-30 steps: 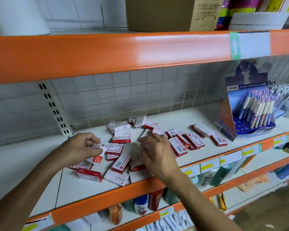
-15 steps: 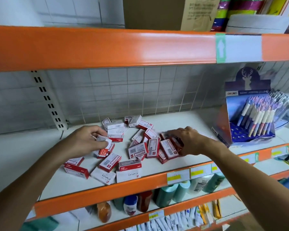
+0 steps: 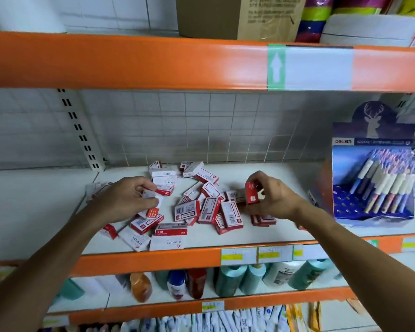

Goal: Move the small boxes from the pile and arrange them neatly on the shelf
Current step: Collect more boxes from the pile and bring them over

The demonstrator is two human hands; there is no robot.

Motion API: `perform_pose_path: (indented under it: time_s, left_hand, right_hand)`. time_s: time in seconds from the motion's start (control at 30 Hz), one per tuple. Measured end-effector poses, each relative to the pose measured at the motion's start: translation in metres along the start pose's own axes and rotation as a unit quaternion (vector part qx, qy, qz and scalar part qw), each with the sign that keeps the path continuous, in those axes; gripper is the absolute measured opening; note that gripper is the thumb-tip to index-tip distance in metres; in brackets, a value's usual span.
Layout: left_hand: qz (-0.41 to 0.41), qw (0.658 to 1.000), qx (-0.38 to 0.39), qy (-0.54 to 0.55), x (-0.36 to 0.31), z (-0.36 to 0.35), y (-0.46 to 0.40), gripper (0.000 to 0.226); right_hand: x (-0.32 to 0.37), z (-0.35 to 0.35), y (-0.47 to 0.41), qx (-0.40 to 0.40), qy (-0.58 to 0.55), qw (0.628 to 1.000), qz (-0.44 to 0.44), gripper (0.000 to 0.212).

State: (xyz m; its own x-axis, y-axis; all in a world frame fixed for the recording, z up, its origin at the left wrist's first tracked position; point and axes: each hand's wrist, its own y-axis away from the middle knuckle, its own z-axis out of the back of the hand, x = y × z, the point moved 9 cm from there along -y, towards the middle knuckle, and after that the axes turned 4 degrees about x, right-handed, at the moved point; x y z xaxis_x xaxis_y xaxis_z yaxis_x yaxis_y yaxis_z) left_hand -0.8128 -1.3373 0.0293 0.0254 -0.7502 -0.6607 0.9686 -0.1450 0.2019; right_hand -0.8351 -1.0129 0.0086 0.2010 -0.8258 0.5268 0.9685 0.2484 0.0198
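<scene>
Several small red-and-white staple boxes (image 3: 207, 209) lie jumbled in a pile on the white shelf (image 3: 285, 183). My left hand (image 3: 127, 200) hovers over the pile's left side and grips a small box (image 3: 151, 204) between its curled fingers and thumb. My right hand (image 3: 271, 197) is raised at the pile's right side and pinches one red box (image 3: 251, 193), tilted on its edge. More boxes (image 3: 262, 220) lie under that hand, partly hidden.
A blue pen display stand (image 3: 371, 178) fills the shelf's right end. The orange beam of the upper shelf (image 3: 153, 61) hangs close overhead. A wire grid backs the shelf. Bottles (image 3: 230, 281) stand on the lower shelf. The shelf's left part (image 3: 29, 200) is bare white.
My right hand has picked a red box off the right of the pile and lifted it. My left hand stays on the left side holding its box.
</scene>
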Motion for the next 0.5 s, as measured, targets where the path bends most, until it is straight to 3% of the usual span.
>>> perform_pose_path:
  time_s: [0.2,0.5]
  left_hand:
    - [0.022,0.998,-0.052,0.009,0.002,0.007,0.017,0.031]
    - [0.046,0.991,-0.122,-0.001,0.025,0.029,0.053,0.038]
  right_hand:
    - [0.013,0.015,-0.007,0.019,-0.063,0.998,0.024,0.074]
    - [0.087,0.009,-0.028,0.074,-0.113,0.986,0.101,0.059]
